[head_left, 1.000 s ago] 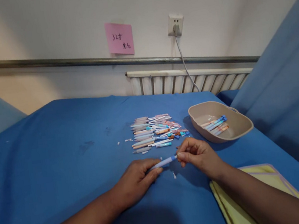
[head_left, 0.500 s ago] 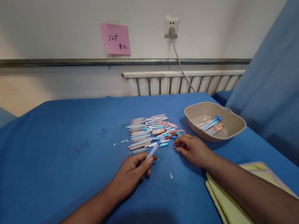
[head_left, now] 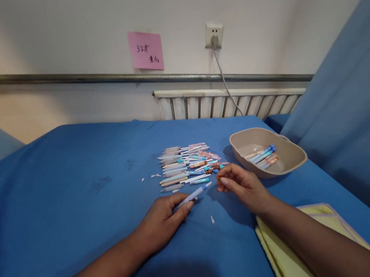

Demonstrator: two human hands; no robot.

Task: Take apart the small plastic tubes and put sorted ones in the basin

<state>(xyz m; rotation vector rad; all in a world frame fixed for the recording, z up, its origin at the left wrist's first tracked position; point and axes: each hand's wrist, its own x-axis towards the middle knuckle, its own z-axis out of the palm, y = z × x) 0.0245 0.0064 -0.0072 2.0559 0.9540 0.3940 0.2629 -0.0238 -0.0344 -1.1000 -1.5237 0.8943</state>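
Observation:
My left hand (head_left: 170,214) is closed around a pale lavender pen body (head_left: 193,195). Its blue collar and white end point up and right, towards my other hand. Thumb and fingers of my right hand (head_left: 243,187) pinch a small orange-brown piece (head_left: 218,177), mostly covered by the fingertips; its exact kind is unclear. Just beyond both hands lies a spread of pen parts: pastel barrels (head_left: 175,177), thin white refills (head_left: 197,178), and printed tubes with coloured ends (head_left: 200,181). A small white tip (head_left: 212,219) rests on the blue cloth nearer to me.
A beige basin (head_left: 292,155) holding several pens (head_left: 263,155) stands to the right. Under my right forearm is a folded yellow cloth (head_left: 283,253). More white bits (head_left: 156,175) lie left of the parts. Behind are a radiator (head_left: 214,102), a rail and a plugged socket (head_left: 214,36).
My right hand has lifted slightly, with the orange-brown piece in its fingertips. The pen body in my left hand has tilted flatter, its end now nearer my right hand.

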